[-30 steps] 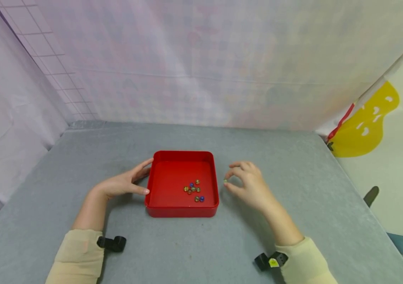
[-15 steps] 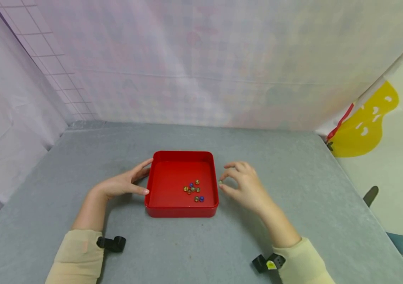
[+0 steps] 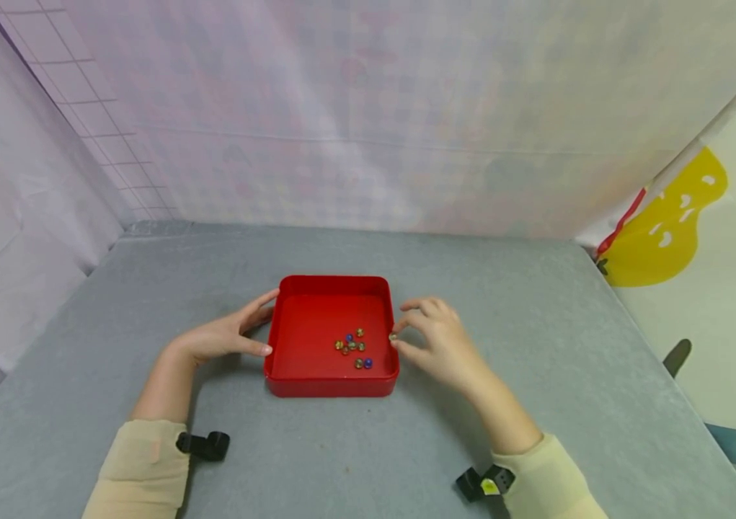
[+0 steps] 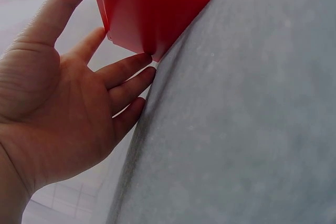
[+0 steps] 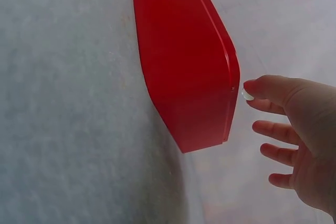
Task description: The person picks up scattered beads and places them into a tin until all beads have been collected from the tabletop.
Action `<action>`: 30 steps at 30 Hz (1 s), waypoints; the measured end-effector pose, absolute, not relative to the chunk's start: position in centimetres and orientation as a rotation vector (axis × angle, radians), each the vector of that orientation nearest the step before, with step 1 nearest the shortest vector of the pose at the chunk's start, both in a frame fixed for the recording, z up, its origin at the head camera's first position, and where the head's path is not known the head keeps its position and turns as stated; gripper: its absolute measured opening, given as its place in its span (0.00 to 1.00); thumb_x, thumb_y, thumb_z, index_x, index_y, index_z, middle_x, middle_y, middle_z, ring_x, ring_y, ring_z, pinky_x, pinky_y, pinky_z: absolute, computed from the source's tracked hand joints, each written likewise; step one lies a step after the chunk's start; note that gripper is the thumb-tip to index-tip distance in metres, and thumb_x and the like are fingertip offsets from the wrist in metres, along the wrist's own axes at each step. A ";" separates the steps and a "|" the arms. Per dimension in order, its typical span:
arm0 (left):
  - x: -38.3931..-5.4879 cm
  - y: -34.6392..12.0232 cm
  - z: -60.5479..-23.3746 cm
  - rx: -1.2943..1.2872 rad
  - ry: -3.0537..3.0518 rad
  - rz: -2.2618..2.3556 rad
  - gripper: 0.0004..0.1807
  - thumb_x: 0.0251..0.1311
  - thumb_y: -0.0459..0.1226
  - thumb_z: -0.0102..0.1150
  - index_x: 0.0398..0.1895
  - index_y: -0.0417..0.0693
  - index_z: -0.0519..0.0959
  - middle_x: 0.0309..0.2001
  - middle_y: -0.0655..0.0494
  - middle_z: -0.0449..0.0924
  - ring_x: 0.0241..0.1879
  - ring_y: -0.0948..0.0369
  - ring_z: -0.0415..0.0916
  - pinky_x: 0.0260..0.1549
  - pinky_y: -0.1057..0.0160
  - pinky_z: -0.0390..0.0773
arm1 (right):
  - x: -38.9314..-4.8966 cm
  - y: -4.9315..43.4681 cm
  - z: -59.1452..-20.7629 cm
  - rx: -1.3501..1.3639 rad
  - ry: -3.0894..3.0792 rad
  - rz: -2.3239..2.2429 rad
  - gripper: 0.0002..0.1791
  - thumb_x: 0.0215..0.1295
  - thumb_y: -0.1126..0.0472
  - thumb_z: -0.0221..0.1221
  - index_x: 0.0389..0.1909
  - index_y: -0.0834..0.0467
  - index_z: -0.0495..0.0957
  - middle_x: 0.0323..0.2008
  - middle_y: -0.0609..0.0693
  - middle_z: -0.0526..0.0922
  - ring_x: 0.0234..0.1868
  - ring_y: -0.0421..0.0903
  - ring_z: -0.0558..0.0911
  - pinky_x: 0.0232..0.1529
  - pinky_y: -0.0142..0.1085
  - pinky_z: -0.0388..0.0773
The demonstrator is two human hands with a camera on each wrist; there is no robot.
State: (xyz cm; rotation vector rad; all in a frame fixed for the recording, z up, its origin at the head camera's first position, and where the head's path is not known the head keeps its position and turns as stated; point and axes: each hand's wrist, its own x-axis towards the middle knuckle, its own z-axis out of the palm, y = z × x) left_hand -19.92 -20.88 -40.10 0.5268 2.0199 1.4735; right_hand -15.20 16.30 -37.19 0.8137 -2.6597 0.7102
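A square red tray [image 3: 313,317] with raised walls stands on the grey tabletop. Several small glass marbles [image 3: 352,347], mostly greenish or amber with a couple of blue ones, lie on its floor toward the right front. My left hand [image 3: 228,336] rests against the tray's left side, thumb and fingers spread along the wall; in the left wrist view its fingers look fairly straight. Between thumb and index finger, my right hand [image 3: 440,344] pinches a pale marble [image 5: 247,95] right by the tray's right rim. The other right fingers are loosely bent.
Grey cloth [image 3: 316,454] covers the table around the tray. Pale curtains [image 3: 342,115] hang behind and at the left. On the right is a white sheet with a yellow printed shape [image 3: 659,245]. A black wrist camera [image 3: 204,445] sits at each cuff.
My right hand has moved left with the pinched marble, from beside the tray up to its right rim. The left hand, tray and the marbles in it stay put.
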 end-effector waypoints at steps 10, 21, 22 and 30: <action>-20.0 -20.9 -40.2 0.535 2.026 1.464 0.51 0.60 0.34 0.63 0.77 0.59 0.38 0.75 0.43 0.37 0.73 0.45 0.33 0.62 0.34 0.46 | -15.3 15.9 -37.7 0.839 -2.654 0.712 0.06 0.55 0.59 0.69 0.32 0.51 0.81 0.49 0.54 0.77 0.55 0.54 0.70 0.58 0.55 0.60; -19.9 -20.9 -40.1 0.535 2.033 1.463 0.51 0.60 0.34 0.63 0.77 0.59 0.39 0.75 0.43 0.38 0.73 0.45 0.34 0.62 0.34 0.46 | -15.3 15.5 -38.3 0.822 -2.675 0.726 0.07 0.56 0.59 0.69 0.34 0.51 0.81 0.49 0.52 0.76 0.55 0.52 0.70 0.58 0.55 0.60; -19.9 -20.9 -40.1 0.536 2.033 1.463 0.51 0.60 0.34 0.63 0.77 0.59 0.39 0.75 0.43 0.37 0.73 0.45 0.34 0.62 0.34 0.46 | -15.3 15.5 -38.3 0.821 -2.676 0.726 0.07 0.56 0.58 0.69 0.34 0.51 0.81 0.49 0.52 0.76 0.55 0.51 0.70 0.58 0.55 0.60; -20.0 -20.9 -40.1 0.513 2.023 1.464 0.52 0.60 0.34 0.64 0.77 0.61 0.38 0.75 0.43 0.37 0.73 0.46 0.33 0.62 0.33 0.44 | -15.3 15.3 -38.4 0.848 -2.682 0.730 0.06 0.57 0.59 0.68 0.34 0.51 0.81 0.51 0.55 0.77 0.55 0.51 0.70 0.59 0.54 0.60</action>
